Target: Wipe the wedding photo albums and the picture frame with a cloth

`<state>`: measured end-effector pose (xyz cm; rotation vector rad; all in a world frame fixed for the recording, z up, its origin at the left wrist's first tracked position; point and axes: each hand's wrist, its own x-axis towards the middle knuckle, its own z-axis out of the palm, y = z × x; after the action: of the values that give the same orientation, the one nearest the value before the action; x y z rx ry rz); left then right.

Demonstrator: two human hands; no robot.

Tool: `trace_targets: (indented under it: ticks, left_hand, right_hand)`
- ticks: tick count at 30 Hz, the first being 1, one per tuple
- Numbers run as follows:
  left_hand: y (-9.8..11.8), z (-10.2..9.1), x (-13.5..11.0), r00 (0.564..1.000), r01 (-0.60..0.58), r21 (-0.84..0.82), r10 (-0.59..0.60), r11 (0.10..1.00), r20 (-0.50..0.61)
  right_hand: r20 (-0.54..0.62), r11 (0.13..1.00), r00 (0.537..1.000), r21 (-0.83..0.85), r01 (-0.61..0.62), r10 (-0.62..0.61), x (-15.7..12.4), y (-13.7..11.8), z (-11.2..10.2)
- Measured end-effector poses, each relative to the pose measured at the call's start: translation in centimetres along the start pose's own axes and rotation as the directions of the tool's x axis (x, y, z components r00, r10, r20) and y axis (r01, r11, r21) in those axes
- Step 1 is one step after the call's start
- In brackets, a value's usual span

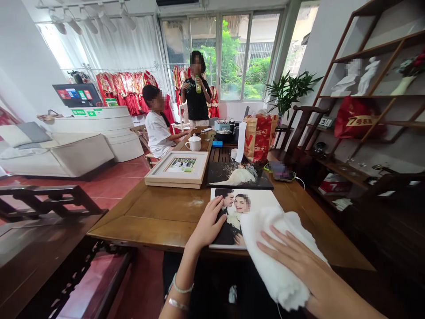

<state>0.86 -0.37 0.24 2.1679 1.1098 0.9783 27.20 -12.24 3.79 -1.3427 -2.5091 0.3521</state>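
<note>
A wedding photo print [232, 208] lies at the near edge of the wooden table [156, 217]. My left hand [207, 226] rests flat on its left side, fingers stretched out. My right hand [299, 261] lies spread and flat on a white cloth [275, 239] that covers the print's right part and hangs over the table edge. Behind it lies a darker print [239, 175] of a bride, and to the left a stack of framed photos [179, 168].
A red paper bag [259, 137], a white teapot [194, 142], a phone [282, 173] and tea ware sit further back. One person sits at the table's far left, another stands drinking. A dark bench [49, 230] is left, shelves [365, 110] right.
</note>
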Motion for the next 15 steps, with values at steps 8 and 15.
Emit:
trace_targets:
  ticks: [8, 15]
  left_hand:
    - [0.1, -0.1, 0.0, 0.999, 0.035, -0.002, -0.035, 0.999, 0.01]
    - [0.0, 0.0, -0.1, 1.0, 0.016, 0.003, -0.016, 1.0, -0.002]
  right_hand:
    - [-0.188, 0.975, 0.965, -0.094, -0.203, 0.183, 6.3, 5.0, -0.4]
    - [-0.213, 0.934, 0.944, -0.2, -0.296, 0.254, 12.2, 6.9, -0.4]
